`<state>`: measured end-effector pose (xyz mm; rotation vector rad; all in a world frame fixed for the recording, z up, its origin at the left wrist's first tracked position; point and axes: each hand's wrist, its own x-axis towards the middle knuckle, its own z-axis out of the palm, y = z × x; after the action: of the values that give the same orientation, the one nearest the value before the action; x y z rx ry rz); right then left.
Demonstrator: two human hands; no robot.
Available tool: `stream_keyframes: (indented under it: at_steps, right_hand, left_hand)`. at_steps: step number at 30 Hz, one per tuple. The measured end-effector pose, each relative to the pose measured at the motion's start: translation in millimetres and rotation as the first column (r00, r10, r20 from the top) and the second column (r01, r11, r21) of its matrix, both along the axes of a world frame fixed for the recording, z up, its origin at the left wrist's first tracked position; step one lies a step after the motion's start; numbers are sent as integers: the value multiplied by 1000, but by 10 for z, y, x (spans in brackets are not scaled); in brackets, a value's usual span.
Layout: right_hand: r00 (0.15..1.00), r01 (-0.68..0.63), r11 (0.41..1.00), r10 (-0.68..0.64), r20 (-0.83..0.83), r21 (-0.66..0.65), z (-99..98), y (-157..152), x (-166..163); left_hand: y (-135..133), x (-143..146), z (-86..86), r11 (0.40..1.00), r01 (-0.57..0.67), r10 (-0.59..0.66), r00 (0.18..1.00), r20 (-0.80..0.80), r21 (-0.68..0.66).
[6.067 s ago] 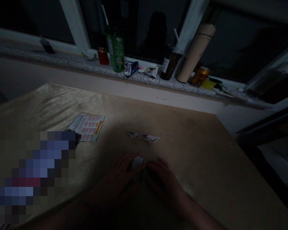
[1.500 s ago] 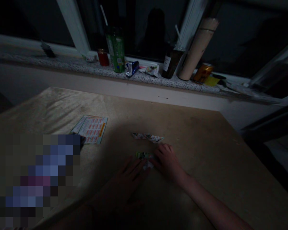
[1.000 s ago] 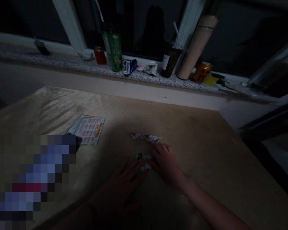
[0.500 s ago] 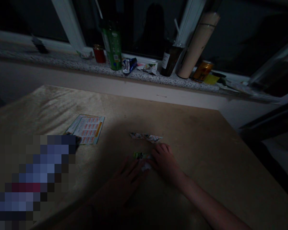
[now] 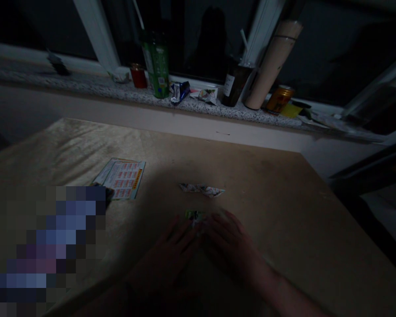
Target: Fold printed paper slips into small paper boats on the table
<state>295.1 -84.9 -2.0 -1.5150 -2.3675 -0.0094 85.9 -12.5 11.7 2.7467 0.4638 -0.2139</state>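
A small piece of paper with a green printed edge (image 5: 194,215) lies on the table in front of me, its near part covered by my fingers. My left hand (image 5: 173,246) rests on its left side, open, with the fingers stretched forward. From the right, my right hand (image 5: 231,242) lies over the other side, fingers extended and pressed down. Dim light blurs the fingertips and hides how the paper is folded. Just beyond it sits a folded strip of printed paper (image 5: 202,189) with pointed ends, untouched.
On the tan table (image 5: 267,189), a printed card (image 5: 127,178) lies to the left, beside a pixelated area. Along the granite windowsill (image 5: 99,88) stand a green cup (image 5: 158,66), a dark cup (image 5: 236,83), a pale tumbler (image 5: 273,64) and a golden can (image 5: 280,100).
My right hand has drawn nearer and flattened, its fingers now reaching over the paper's near part. The left hand stays in about the same place. The view has shifted slightly.
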Motion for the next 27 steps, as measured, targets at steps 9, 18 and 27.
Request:
stream_keyframes:
  at_steps: [9, 18, 27]
  right_hand:
    - [997, -29, 991, 38, 71, -130, -44, -99, 42]
    - [996, -70, 990, 76, 47, -122, -77, -80, 102]
    - [999, -32, 993, 27, 47, 118, -104, -149, 37]
  left_hand:
    - [103, -105, -104, 996, 75, -69, 992, 110, -55]
    - [52, 1, -15, 997, 82, -82, 993, -90, 3]
    - [55, 52, -10, 998, 62, -62, 991, -117, -11]
